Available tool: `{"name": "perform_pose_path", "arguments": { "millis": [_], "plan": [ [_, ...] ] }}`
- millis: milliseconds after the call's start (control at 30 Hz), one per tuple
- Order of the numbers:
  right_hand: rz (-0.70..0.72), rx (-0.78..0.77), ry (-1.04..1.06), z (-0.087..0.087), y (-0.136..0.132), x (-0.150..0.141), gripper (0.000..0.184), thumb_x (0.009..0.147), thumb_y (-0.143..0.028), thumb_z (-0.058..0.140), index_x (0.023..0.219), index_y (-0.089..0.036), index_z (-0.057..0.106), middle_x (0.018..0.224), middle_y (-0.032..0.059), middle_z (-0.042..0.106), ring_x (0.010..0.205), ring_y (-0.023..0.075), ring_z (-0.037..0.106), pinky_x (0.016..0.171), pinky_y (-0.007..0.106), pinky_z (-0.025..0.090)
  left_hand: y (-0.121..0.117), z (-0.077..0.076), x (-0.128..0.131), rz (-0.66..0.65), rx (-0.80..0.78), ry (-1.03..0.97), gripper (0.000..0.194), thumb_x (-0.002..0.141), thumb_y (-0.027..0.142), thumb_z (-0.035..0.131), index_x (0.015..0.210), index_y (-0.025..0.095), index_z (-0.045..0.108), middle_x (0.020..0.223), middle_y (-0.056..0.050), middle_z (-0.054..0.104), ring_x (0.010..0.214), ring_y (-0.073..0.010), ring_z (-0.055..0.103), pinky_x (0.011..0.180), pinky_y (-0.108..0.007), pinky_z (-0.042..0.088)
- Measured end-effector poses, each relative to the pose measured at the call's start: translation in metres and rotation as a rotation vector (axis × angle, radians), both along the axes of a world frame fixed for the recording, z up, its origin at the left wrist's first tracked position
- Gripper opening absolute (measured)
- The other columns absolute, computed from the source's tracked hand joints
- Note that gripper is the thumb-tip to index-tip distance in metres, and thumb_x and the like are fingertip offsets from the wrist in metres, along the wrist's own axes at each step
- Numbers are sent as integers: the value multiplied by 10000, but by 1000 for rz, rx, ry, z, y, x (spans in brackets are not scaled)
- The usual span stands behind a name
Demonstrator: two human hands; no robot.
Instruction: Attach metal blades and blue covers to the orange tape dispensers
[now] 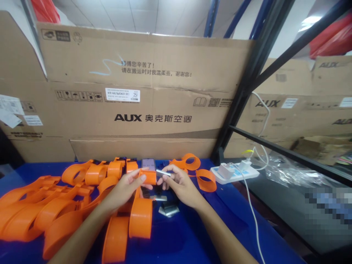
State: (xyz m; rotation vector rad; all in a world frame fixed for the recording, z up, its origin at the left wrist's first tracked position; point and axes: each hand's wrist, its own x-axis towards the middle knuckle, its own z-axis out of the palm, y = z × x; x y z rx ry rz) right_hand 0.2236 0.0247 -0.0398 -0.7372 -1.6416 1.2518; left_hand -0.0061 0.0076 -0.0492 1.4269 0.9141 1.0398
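Holds an orange plastic tape dispenser at lower centre of the frame, pinched narrowly between thumb and fingers of the left hand. Grips a serrated metal blade in the fingertips of the right hand, right beside the dispenser's right edge; touching or just apart, impossible to tell. Has loose metal pieces lying below the hands on the blue tabletop, and a lit smartphone just above, partly screened by the held dispenser. Works beside a crowd of other orange tape dispensers, filling the lower left, with more orange rings right of centre. Next to those, a white power strip bearing white plugs, with a white cable trailing to the bottom edge. Farther right, a black metal rack post slanting across, then crumpled clear plastic wrap. Faces a broad AUX cardboard carton panel across the upper middle, blocking much of the view beyond. At right, behind the rack, more AUX cartons, contents hidden, beneath a red bag at upper right.
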Motion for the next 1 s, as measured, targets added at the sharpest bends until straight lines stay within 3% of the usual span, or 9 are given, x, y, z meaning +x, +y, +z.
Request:
{"name": "perform_pose_path", "arguments": {
  "millis": [167,333,600,833,1000],
  "plan": [
    [14,2,-70,4,-1,5,232,961,-432,648,1033,-227,568,839,8,739,545,113,520,523,242,378,1,-2,-3,21,-13,31,579,953,541,588,1435,222,548,951,-92,791,622,-190,658,662,-317,497],
    [73,-2,-151,5,-1,9,231,992,-439,602,1075,-227,563,867,21,732,569,117,489,517,237,324,2,-3,-2,-5,32,38,539,943,514,616,1377,196,598,931,-92,785,820,-252,715,757,-345,519],
    [-4,83,-211,-5,0,3,194,1025,-408,548,1090,-225,540,910,24,711,606,127,539,542,255,378,5,-7,-4,3,-3,108,614,926,518,643,1426,181,530,1008,-108,793,590,-151,636,640,-295,508],
    [-112,145,-117,-9,3,1,193,1012,-383,567,1109,-218,591,883,21,674,605,117,533,555,251,422,-4,-5,1,-55,-84,-38,660,927,436,673,1493,189,441,1012,-95,777,716,-171,685,768,-321,527],
    [-237,138,-8,-13,9,1,247,963,-371,635,1157,-225,589,828,3,656,611,119,559,578,248,454,-3,-5,2,82,-105,-75,685,910,423,687,1473,132,429,836,-54,739,736,-207,707,726,-327,528]
  ]
}}
